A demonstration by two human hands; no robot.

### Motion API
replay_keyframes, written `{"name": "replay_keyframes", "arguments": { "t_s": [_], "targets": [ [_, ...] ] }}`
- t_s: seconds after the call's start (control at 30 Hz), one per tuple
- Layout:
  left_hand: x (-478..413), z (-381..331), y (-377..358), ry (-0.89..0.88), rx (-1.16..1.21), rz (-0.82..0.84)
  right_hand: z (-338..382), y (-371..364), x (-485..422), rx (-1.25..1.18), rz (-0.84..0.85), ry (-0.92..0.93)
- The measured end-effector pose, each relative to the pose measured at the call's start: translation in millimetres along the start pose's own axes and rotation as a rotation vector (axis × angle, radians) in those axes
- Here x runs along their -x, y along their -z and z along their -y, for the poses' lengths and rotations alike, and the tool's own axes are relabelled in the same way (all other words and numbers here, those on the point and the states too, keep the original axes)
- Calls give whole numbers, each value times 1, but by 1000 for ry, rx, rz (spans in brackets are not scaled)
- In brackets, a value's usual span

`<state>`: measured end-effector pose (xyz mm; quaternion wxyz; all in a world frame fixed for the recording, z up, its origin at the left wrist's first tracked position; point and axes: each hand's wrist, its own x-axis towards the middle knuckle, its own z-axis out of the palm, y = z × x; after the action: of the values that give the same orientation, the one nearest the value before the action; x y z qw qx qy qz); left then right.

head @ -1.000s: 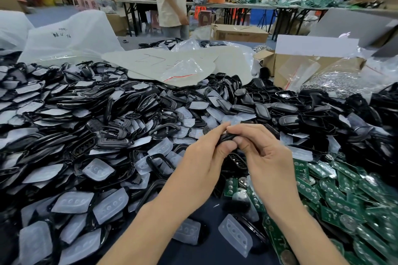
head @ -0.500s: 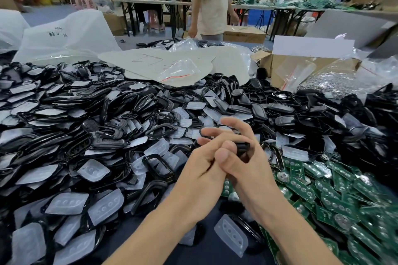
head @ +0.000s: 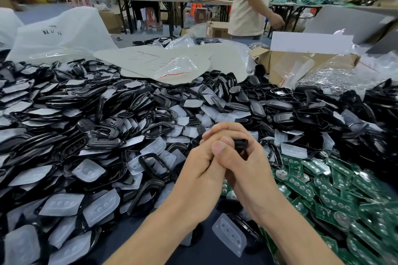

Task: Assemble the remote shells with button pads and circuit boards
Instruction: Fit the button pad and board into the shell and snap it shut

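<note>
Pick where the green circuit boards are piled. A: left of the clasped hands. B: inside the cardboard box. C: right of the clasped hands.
C: the green circuit boards lie heaped to the right of the left hand and right hand, which grip a black remote shell.

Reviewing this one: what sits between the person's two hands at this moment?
A black remote shell, clasped between the left hand and the right hand. The head view shows only its end, past the curled fingers.
</note>
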<state>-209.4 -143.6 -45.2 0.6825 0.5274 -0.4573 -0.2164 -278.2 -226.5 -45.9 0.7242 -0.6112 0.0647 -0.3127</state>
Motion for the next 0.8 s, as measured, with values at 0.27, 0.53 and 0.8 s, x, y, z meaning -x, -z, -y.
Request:
{"name": "replay_keyframes", "arguments": {
  "t_s": [0.27,0.53,0.8],
  "targets": [
    [-6,1,9,189,284,-60,5,7,-3,-55,-42,-19],
    [-14,-3,17,429,558,-34,6,19,-6,83,24,-48],
    [-16,3,19,446,408,-118,4,20,-7,270,-12,63]
  ]
}}
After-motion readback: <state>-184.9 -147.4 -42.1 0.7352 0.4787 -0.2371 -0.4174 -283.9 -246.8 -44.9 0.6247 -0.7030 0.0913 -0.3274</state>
